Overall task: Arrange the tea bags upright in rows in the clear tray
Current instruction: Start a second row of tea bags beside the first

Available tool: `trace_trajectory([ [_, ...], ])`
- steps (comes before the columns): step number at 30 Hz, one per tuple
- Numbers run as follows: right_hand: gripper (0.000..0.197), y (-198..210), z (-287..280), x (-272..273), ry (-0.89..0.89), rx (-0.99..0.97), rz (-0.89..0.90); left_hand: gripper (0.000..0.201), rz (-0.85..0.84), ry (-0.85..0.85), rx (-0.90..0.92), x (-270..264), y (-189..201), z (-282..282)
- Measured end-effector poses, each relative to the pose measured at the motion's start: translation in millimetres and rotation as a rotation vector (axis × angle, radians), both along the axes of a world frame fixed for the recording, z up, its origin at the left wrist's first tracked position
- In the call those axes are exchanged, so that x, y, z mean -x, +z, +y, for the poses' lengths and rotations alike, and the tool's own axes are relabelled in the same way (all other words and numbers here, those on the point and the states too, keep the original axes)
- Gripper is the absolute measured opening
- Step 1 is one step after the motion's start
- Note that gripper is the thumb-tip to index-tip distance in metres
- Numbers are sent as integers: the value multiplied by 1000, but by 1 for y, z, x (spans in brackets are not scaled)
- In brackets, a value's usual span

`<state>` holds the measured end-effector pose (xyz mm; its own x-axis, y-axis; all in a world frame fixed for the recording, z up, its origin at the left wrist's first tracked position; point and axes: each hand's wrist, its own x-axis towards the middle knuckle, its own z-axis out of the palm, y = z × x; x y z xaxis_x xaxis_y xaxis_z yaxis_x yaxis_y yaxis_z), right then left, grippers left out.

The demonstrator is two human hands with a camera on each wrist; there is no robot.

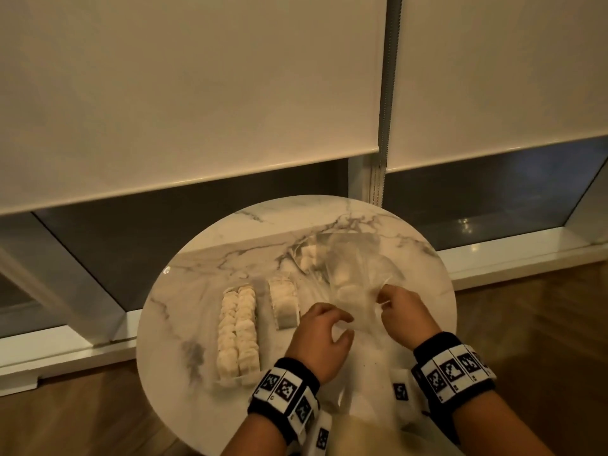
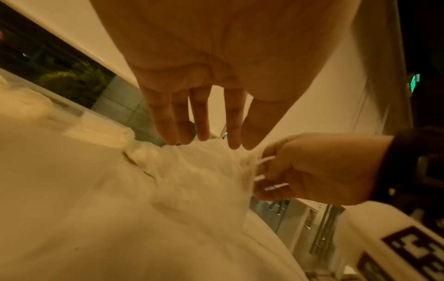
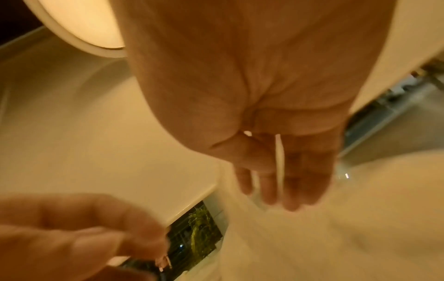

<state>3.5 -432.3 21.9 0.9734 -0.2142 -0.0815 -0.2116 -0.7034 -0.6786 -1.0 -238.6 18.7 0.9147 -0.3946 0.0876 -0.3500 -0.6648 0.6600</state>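
Both hands work a clear bag [image 1: 358, 284] on the tabletop [image 1: 210, 258]: left hand [image 1: 320, 337] curled at its mouth, right hand [image 1: 403, 312] pinching the film. Judgement: spread the mouth wide, draw bags out singly. Tray [image 1: 238, 334] lies left with two rows of tea bags [image 1: 246, 327]; loose stack [image 1: 284, 297] stands between.

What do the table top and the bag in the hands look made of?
Table top: polished marble or a marble-look surface, white with grey veins and glossy reflections. Bag: thin clear plastic film, see-through and crinkled where the fingers pull it.
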Motion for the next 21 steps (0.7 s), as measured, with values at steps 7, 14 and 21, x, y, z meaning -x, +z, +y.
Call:
trace_trajectory([
  [7,56,-16,20,-3,190,-533,-192,48,92,-79,-6,-11,12,-34],
  [14,45,-13,25,-16,-61,-697,-253,27,-146,201,90,-12,27,-23],
  [21,67,-23,23,-24,-138,-376,-29,43,-272,259,-4,-9,38,0],
])
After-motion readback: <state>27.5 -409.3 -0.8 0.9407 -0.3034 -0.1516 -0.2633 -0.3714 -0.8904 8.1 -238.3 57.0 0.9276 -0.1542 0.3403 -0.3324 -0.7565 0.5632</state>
